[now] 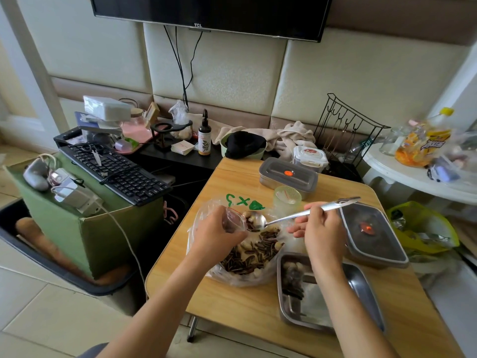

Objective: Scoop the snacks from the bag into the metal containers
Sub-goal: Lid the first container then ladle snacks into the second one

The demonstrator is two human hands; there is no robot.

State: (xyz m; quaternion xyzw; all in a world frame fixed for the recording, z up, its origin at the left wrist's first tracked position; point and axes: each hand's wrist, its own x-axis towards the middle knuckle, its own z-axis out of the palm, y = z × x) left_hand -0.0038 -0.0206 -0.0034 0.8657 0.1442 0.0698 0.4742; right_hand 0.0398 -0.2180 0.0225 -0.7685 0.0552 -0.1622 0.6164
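Snacks lay in the bag. Left hand pinched its edge; right hand held a spoon dipped inside.

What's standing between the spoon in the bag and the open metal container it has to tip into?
Nothing visible does. The right hand holds the spoon in the bag, and the open metal container lies right beside the bag. Only the bag's plastic edge must be cleared; the right forearm crosses above the container.

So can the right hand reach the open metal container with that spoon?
Probably yes: the right hand holds the spoon at the bag, and the open container sits beside the bag, under that forearm, nothing between.
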